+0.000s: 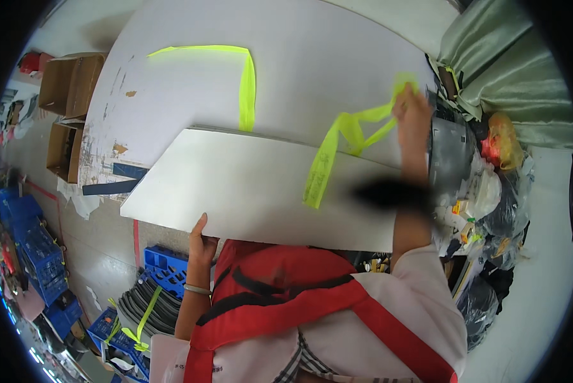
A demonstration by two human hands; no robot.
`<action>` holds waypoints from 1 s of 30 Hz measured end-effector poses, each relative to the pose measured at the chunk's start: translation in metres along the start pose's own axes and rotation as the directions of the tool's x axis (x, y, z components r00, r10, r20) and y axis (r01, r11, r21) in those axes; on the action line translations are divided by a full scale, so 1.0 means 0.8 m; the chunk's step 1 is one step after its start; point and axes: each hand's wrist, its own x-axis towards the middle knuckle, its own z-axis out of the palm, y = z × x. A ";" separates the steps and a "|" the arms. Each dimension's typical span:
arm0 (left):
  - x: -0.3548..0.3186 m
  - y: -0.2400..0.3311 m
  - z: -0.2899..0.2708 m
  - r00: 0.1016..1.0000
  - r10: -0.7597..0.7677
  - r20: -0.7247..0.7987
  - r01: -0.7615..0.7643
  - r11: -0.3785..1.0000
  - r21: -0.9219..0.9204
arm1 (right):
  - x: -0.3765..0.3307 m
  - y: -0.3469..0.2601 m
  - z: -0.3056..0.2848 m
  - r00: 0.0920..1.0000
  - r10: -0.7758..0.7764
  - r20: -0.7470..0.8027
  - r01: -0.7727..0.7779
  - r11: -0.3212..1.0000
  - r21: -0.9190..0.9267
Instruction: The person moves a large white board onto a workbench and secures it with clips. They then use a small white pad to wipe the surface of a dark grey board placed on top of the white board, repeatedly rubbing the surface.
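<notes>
The right hand (413, 118) is closed on the right neon-yellow fabric strip (325, 169), beyond the upper edge of the white panel (235, 185); motion blur obscures its fingertips. The left hand (203, 246) grips the panel's lower edge, thumb on the face, fingers hidden beneath. The panel lies over the near part of the white tabletop (325, 70), its lower edge at the red apron (286, 262).

From the panel's upper edge, the right strip rises in a loop to the right hand; one flat tail hangs over the panel's face. The left neon-yellow fabric strip (247, 96) extends from the same edge and folds sharply leftward. A dark blur covers part of the panel's right end and cannot be identified.

Left of the panel, two open cardboard boxes (85, 83) stand beyond the table edge; the lower interior is shadowed. Below the panel's left end are a perforated blue plastic crate (166, 263) and a ribbed grey coil (140, 306) tied with yellow strip. Right of the panel are bulging plastic bags (506, 143), contents unclear.

The panel is smooth, straight-edged, slanted at its left end. White tabletop shows between both strips; its left margin is chipped.
</notes>
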 end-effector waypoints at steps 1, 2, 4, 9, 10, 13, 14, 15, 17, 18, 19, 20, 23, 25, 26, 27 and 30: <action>-0.001 0.003 0.003 1.000 0.000 -0.001 0.000 1.000 0.001 | 0.010 -0.044 0.011 0.985 -0.133 0.109 0.131 0.991 0.027; -0.001 0.005 0.009 1.000 -0.006 0.012 0.006 1.000 -0.010 | 0.021 -0.088 0.027 0.972 -0.217 0.086 0.210 0.974 0.087; -0.006 0.007 0.015 0.999 -0.007 0.032 0.008 0.999 -0.035 | 0.023 -0.156 0.058 0.899 -0.426 0.100 0.417 0.903 0.099; 0.001 0.006 0.013 0.998 -0.013 0.060 0.016 0.999 -0.052 | 0.100 -0.112 0.099 0.792 -0.585 0.174 0.603 0.704 -0.376; 0.000 0.005 0.013 0.998 -0.017 0.066 0.021 0.999 -0.050 | 0.128 -0.075 0.092 0.773 -0.576 0.267 0.604 0.536 -0.591; -0.004 0.004 0.015 0.999 -0.002 0.033 0.003 1.000 -0.027 | 0.119 0.027 0.100 0.735 -0.492 0.466 0.569 0.074 -0.819; -0.002 0.003 0.009 1.000 0.014 0.026 -0.013 1.000 -0.028 | 0.093 0.049 0.122 0.725 -0.486 0.487 0.594 0.085 -0.800; 0.006 -0.001 0.003 0.999 0.020 0.030 -0.020 1.000 -0.021 | 0.069 0.087 0.132 0.679 -0.526 0.513 0.655 0.117 -0.747; 0.009 -0.003 -0.001 0.999 0.031 0.032 -0.030 0.999 -0.012 | 0.004 0.164 0.168 0.685 -0.394 0.613 0.720 0.491 -0.490; 0.006 -0.006 -0.006 0.999 0.048 0.013 -0.047 0.998 -0.030 | -0.040 0.158 0.213 0.741 0.026 0.671 0.501 0.644 -0.578; 0.003 -0.006 -0.005 0.998 0.054 0.012 -0.053 0.998 -0.034 | -0.065 0.165 0.236 0.719 0.190 0.669 0.423 0.644 -0.637; 0.000 -0.001 0.006 0.999 0.037 0.031 -0.036 0.999 -0.026 | -0.070 0.191 0.246 0.761 0.197 0.618 0.444 0.537 -0.717; -0.011 0.005 0.020 0.999 0.010 0.041 -0.009 1.000 -0.025 | -0.074 0.230 0.272 0.861 0.291 0.418 0.341 0.280 -0.897; -0.010 0.005 0.017 1.000 0.001 0.029 0.000 1.000 -0.024 | -0.082 0.260 0.277 0.873 0.123 0.472 0.417 0.311 -0.854; -0.007 0.002 0.011 0.999 0.015 0.033 -0.014 1.000 -0.020 | -0.085 0.268 0.280 0.827 0.123 0.548 0.477 0.362 -0.801; -0.003 0.000 0.006 0.999 0.029 0.038 -0.028 0.999 -0.015 | -0.088 0.276 0.282 0.776 0.119 0.620 0.530 0.412 -0.741; 0.006 -0.006 -0.005 0.999 0.043 0.031 -0.043 0.999 0.001 | -0.069 0.286 0.275 0.772 0.308 0.557 0.169 0.744 -0.647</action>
